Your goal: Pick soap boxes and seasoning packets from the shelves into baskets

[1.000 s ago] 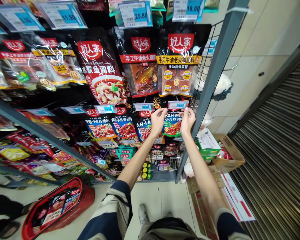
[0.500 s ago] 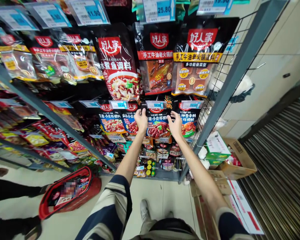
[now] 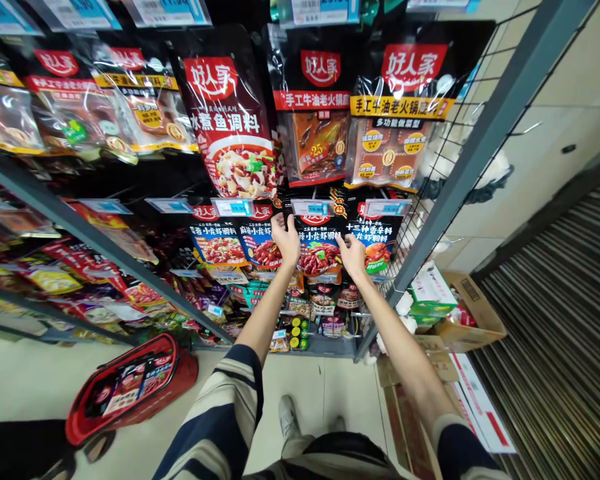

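Observation:
A blue-and-black crayfish seasoning packet [image 3: 320,257] hangs on the shelf rack between my two hands. My left hand [image 3: 286,241] is by its left edge, thumb upright and fingers apart, overlapping the neighbouring crayfish seasoning packet [image 3: 261,249]. With curled fingers and thumb, my right hand [image 3: 353,257] pinches the right edge of the middle packet; the exact contact is partly hidden. Just right of that hand hangs another seasoning packet [image 3: 380,243] with a green lower corner.
Larger hotpot base packets [image 3: 317,143] hang above, with price tags [image 3: 234,208] along the hooks. A red shopping basket [image 3: 180,380] holding packets stands on the floor at left, beside a person's dark-clothed leg [image 3: 25,447]. Cardboard boxes [image 3: 480,313] stand right of the grey shelf post [image 3: 460,173].
The view has moved a little closer to the rack. My right fingers have drawn together at the middle packet's edge. The person at left has shifted, and their hand has left view.

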Tool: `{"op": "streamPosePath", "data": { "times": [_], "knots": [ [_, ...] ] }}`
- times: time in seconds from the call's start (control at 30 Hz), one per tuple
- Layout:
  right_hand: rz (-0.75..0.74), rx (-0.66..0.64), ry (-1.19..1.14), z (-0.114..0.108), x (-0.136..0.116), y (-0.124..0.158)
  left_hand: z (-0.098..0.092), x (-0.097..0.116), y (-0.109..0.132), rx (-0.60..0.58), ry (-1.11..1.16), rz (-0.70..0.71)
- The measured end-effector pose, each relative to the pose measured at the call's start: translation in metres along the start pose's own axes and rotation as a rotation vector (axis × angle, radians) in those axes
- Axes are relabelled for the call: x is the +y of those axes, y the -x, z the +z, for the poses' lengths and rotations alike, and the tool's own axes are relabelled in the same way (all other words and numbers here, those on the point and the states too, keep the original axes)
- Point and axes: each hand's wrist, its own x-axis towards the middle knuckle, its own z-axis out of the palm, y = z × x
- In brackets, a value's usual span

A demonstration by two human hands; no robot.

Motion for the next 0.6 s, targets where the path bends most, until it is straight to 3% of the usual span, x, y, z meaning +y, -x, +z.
{"op": "streamPosePath", "data": {
  "times": [0.07,0.13,0.27,0.4,0.6],
  "knots": [
    [0.02,-0.025,-0.008,-0.001,0.007,0.013,-0.017,0.0,0.024,0.068,-0.118,0.105],
    [0.032,-0.048,0.002,0.0,0.017,0.027,-0.037,-0.007,0.052,0.031,-0.239,0.166],
    [0.031,-0.059,0.059,0.006,0.033,0.041,-0.061,-0.04,0.094,-0.311,-0.394,0.185],
    [0.027,-0.029,0.121,0.015,0.038,0.035,-0.055,-0.061,0.095,-0.393,-0.449,0.19],
    [0.02,0.005,0.202,0.023,0.04,0.04,-0.043,-0.056,0.089,-0.452,-0.48,0.158]
  ]
}}
